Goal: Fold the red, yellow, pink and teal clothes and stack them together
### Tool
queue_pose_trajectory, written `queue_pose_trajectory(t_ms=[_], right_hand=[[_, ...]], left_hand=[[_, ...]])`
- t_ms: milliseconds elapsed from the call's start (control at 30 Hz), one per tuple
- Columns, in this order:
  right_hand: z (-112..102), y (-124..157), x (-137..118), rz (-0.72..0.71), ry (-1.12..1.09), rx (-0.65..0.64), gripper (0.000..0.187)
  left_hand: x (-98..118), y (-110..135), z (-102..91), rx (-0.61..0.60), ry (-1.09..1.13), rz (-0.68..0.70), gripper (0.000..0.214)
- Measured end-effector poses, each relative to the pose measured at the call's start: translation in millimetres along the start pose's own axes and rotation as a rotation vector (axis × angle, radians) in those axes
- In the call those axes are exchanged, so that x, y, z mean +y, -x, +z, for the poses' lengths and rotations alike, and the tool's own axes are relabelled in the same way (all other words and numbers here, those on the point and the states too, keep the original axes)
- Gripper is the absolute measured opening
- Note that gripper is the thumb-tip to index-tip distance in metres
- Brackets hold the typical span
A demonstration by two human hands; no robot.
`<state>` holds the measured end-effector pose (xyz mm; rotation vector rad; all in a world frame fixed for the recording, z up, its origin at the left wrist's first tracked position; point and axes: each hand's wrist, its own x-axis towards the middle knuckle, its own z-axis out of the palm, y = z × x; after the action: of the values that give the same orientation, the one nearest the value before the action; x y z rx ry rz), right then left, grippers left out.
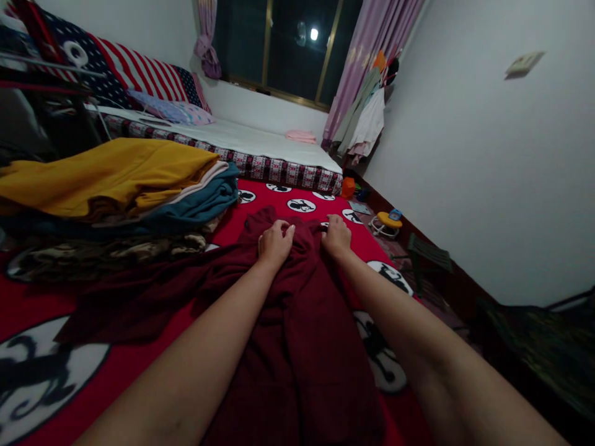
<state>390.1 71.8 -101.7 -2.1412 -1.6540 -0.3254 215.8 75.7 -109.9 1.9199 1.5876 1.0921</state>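
Observation:
A maroon garment [320, 347] lies spread over the red bed cover, one long sleeve-like part [153, 297] stretching out to the left. At its far, bunched end, my left hand [276, 243] is closed on the cloth, fingers curled into the folds. My right hand [336, 236] is closed at the right edge of the same end, a little apart from the left. Fingertips of both hands are partly hidden. To the left rises a pile of folded clothes, with a mustard yellow garment [121, 170] on top and a teal garment [199, 198] under it.
The red cover [260, 193] has white circles with black figures. Beyond it stands a bed or bench with a pale top [251, 139], pillows and a pink folded cloth [300, 135]. A yellow-topped stool [389, 220] and a folding stool [430, 251] stand along the right wall.

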Motion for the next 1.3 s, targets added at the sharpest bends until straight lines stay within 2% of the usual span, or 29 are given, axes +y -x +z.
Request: queue_pose_trajectory(t_ms=[67, 133, 233, 333, 467, 633, 767, 833, 900, 967, 1067, 1200, 1300], right_hand=[[-9, 27, -4, -0.163, -0.142, 0.043, 0.05], [-13, 59, -7, -0.281, -0.286, -0.01, 0.052], [-11, 101, -11, -0.269, -0.357, -0.145, 0.056], [-7, 120, -14, -0.192, -0.319, -0.173, 0.057], [-8, 119, -16, -0.148, -0.327, -0.146, 0.056], [-11, 118, -15, -0.134, -0.376, -0.119, 0.054], [-10, 119, -14, -0.138, -0.366, -0.108, 0.053], [-9, 119, -14, -0.141, -0.359, -0.105, 0.053], [-8, 118, -13, -0.135, -0.354, -0.101, 0.054], [-7, 118, -13, -0.137, -0.345, -0.102, 0.055], [-7, 118, -14, -0.138, -0.323, -0.108, 0.055], [-8, 119, -15, -0.128, -0.309, -0.134, 0.054], [-8, 120, -16, -0.139, -0.311, -0.141, 0.054]], left_hand=[[0, -1, 0.3, -0.002, -0.001, -0.002, 0.03], [0, -2, 1.2, -0.007, -0.01, -0.004, 0.03], [-1, -4, 2.5, -0.01, -0.049, -0.013, 0.031], [-4, -5, -0.4, -0.017, -0.092, -0.008, 0.037], [-13, -4, -17.3, -0.061, -0.191, 0.01, 0.045], [-28, 0, -52.5, -0.154, -0.347, 0.075, 0.032], [-26, 1, -83.2, -0.231, -0.406, 0.16, 0.02], [-19, 1, -97.8, -0.178, -0.427, 0.212, 0.021], [-11, 2, -109.2, -0.068, -0.462, 0.285, 0.025], [-7, 4, -115.2, 0.002, -0.532, 0.352, 0.025], [-12, 8, -115.0, -0.028, -0.686, 0.36, 0.021], [-24, 7, -114.0, -0.059, -0.783, 0.277, 0.02], [-23, 1, -119.6, -0.033, -0.834, 0.191, 0.024]])
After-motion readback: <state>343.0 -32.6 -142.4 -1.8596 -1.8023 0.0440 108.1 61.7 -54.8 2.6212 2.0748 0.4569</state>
